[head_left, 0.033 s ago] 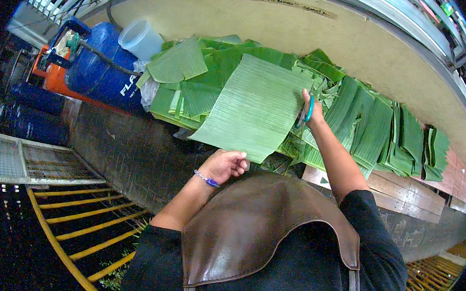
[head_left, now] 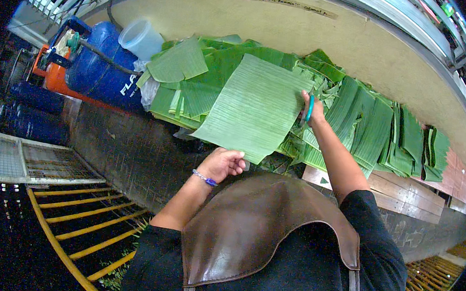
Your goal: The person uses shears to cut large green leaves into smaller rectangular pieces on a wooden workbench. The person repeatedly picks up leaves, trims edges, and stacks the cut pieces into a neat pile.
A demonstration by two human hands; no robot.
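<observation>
A broad cut piece of banana leaf (head_left: pixel 256 103) is held out in front of me above the leaf pile. My left hand (head_left: pixel 224 166) pinches its near edge between thumb and fingers; a beaded bracelet is on that wrist. At the leaf's right edge is my right hand (head_left: pixel 313 108), its fingers closed around scissors with a teal handle (head_left: pixel 310 108), thumb pointing up by the leaf. The scissors' blades are mostly hidden. Beneath and behind spread more banana leaves (head_left: pixel 193 95), with folded leaf stacks (head_left: pixel 370 127) lying to the right.
At the left stand a blue gas cylinder (head_left: pixel 104 59) with a hose and a translucent plastic tub (head_left: pixel 140 39). A beige wall (head_left: pixel 201 7) runs behind the leaves. Wooden boards (head_left: pixel 406 195) lie under the right-hand stacks. Yellow railings (head_left: pixel 80 212) flank me, and a brown apron (head_left: pixel 259 225) covers my front.
My left hand has shifted very slightly left, and the leaf's near edge has moved a little with it. Both grips look the same.
</observation>
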